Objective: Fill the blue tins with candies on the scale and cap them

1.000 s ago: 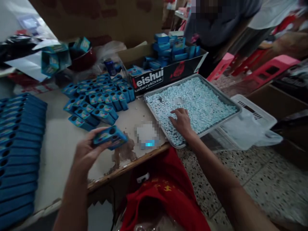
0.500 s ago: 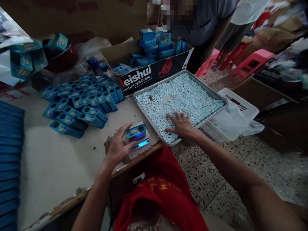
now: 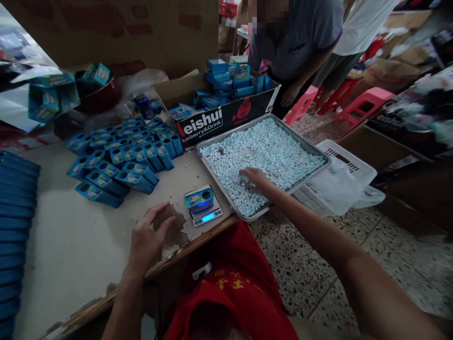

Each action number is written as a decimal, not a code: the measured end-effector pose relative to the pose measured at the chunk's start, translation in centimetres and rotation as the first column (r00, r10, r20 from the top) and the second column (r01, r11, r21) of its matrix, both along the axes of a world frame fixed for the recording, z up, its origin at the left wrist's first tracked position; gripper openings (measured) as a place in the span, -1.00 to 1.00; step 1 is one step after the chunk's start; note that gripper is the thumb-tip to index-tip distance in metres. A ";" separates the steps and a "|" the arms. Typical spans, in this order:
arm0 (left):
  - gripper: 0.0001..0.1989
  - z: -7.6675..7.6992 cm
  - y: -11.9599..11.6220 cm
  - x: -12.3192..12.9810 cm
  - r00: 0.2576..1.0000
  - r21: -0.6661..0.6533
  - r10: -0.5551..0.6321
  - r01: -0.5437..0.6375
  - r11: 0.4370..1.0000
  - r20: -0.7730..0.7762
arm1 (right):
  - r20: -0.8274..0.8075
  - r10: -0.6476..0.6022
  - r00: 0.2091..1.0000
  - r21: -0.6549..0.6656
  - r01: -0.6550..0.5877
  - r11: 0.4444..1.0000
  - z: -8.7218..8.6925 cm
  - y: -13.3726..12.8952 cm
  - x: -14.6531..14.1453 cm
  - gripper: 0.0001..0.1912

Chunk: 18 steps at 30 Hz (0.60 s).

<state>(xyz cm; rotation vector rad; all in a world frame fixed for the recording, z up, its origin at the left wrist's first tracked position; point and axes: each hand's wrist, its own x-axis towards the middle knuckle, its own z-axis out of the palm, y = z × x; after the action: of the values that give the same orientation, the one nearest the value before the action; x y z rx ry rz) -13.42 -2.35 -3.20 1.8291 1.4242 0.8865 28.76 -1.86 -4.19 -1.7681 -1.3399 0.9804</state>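
A small blue box with a dark round hole in its top rests on a digital scale with a lit blue display. Left of the scale, my left hand is open and holds nothing, its thumb and fingers apart over the worn tabletop. A metal tray holds a layer of small pale blue and white tablets. Within the tray, my right hand is curled among the tablets, its fingers drawn together on some; its lower fingers are partly hidden.
Rows of blue boxes with holes stand behind my left hand. More blue boxes fill a black-printed carton. Stacked blue packs line the left edge. A white plastic basket sits below the tray's right side. A co-worker is beyond the carton.
My left hand has let go of the blue box on the scale and moved left. My right hand has turned on its side, and its spread fingers have curled into the tablets.
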 end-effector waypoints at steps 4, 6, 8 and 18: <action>-0.56 0.5 0.1 1.1 0.996 0.068 -0.072 0.075 0.995 -0.048 | -0.400 -0.064 0.914 0.058 0.095 0.994 0.8 1.2 1.2 -0.57; -0.52 0.7 0.3 1.5 0.997 0.040 -0.060 0.062 0.997 -0.038 | -0.526 -0.062 0.848 0.082 0.124 0.989 0.8 1.3 1.4 -0.55; -0.46 0.9 0.4 1.7 0.998 -0.006 -0.064 0.064 0.998 -0.014 | -0.648 -0.037 0.761 0.118 0.149 0.982 0.6 1.2 1.3 -0.54; -0.34 0.8 -0.1 1.7 0.988 -0.087 -0.052 0.065 0.994 0.143 | -0.784 0.037 0.619 0.225 0.229 0.947 -1.8 1.0 1.0 -0.69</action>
<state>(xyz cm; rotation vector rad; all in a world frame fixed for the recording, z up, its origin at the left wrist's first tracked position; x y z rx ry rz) -11.74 -2.46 -2.44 1.6978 1.2958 0.8875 29.74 -0.84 -5.96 -0.9404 -0.7423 1.2056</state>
